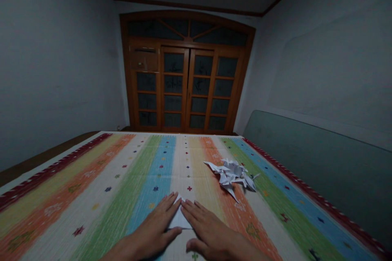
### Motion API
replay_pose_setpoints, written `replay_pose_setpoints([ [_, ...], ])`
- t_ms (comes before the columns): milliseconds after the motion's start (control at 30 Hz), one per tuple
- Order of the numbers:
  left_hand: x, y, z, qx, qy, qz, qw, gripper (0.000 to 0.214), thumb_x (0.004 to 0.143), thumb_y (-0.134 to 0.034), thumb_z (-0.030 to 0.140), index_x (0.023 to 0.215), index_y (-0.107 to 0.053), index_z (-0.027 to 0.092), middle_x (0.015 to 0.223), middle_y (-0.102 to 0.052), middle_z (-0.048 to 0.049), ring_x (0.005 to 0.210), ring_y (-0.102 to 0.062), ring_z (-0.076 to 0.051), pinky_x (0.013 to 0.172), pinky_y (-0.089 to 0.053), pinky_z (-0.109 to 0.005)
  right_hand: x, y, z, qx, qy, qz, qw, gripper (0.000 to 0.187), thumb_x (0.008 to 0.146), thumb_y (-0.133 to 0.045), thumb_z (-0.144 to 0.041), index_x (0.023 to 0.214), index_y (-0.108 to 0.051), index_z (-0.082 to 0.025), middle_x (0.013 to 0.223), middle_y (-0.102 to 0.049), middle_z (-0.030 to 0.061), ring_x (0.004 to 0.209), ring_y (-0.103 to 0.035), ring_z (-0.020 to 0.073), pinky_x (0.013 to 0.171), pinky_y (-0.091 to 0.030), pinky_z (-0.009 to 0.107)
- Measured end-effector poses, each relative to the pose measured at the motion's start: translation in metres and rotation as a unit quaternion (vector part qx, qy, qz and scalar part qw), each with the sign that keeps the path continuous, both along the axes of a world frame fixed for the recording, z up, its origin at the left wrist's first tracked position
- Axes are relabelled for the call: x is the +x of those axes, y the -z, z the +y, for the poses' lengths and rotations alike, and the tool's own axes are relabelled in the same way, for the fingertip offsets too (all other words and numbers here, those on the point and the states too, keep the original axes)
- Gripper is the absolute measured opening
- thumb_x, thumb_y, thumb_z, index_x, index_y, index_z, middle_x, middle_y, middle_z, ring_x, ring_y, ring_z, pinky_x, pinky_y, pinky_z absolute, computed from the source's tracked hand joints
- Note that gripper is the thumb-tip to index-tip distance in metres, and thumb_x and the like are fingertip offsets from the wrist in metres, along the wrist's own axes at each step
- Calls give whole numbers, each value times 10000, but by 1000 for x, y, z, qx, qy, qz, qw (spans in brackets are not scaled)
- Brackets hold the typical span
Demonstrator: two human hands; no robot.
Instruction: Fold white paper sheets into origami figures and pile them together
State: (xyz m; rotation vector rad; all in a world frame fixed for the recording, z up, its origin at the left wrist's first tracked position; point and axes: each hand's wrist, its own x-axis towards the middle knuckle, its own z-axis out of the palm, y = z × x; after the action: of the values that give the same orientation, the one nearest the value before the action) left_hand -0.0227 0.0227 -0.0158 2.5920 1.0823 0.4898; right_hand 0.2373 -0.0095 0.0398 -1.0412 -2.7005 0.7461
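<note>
My left hand (pixel 157 223) and my right hand (pixel 204 228) lie flat, fingers stretched out, on a small folded piece of white paper (pixel 179 219) that rests on a striped, many-coloured cloth (pixel 101 195). The paper forms a triangle whose tip points away from me between the fingertips of both hands. Each hand covers one side of it. A pile of folded white paper figures (pixel 233 174) sits on the cloth ahead and to the right of my right hand, apart from it.
The cloth covers a wide flat surface reaching to a wooden door with glass panes (pixel 183 85) at the far wall. A dark green padded panel (pixel 321 167) runs along the right edge. Bare walls stand left and right.
</note>
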Motion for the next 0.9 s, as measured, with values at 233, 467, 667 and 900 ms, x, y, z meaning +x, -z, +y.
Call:
replay_pose_setpoints([
  [233, 0, -16, 2, -10, -2, -6, 1000, 658, 944, -687, 371, 1543, -419, 320, 1603, -419, -120, 1465, -411, -337, 1180, -366, -574, 4, 13, 1, 21, 26, 16, 999, 725, 1021, -541, -449, 1616, -222, -184, 1670, -179, 139, 1552, -186, 305, 1266, -209, 509],
  [467, 5, -42, -2, 58, 34, 4, 998, 307, 989, -630, 302, 1294, -669, 304, 1373, -687, -64, 1285, -629, -281, 1090, -502, -469, 0, 1, -4, 69, 47, 21, 996, 549, 1012, -519, -271, 1546, -424, -185, 1618, -389, 143, 1492, -375, 285, 1230, -335, 448],
  [667, 12, -41, -5, 170, 60, 26, 983, 207, 1030, -536, 256, 1186, -672, 255, 1129, -767, -74, 1014, -739, -236, 886, -593, -339, 0, 14, -3, 119, 62, 70, 988, 469, 983, -523, -183, 1450, -552, -216, 1516, -546, 136, 1394, -522, 273, 1168, -438, 430],
  [900, 26, -46, -22, 173, 9, 79, 982, 278, 921, -577, 144, 1187, -623, 209, 1156, -728, -118, 1017, -710, -281, 830, -586, -357, -5, 36, 6, 192, 83, 158, 965, 424, 891, -530, -68, 1266, -681, -195, 1267, -720, 143, 1154, -695, 261, 1015, -569, 401],
])
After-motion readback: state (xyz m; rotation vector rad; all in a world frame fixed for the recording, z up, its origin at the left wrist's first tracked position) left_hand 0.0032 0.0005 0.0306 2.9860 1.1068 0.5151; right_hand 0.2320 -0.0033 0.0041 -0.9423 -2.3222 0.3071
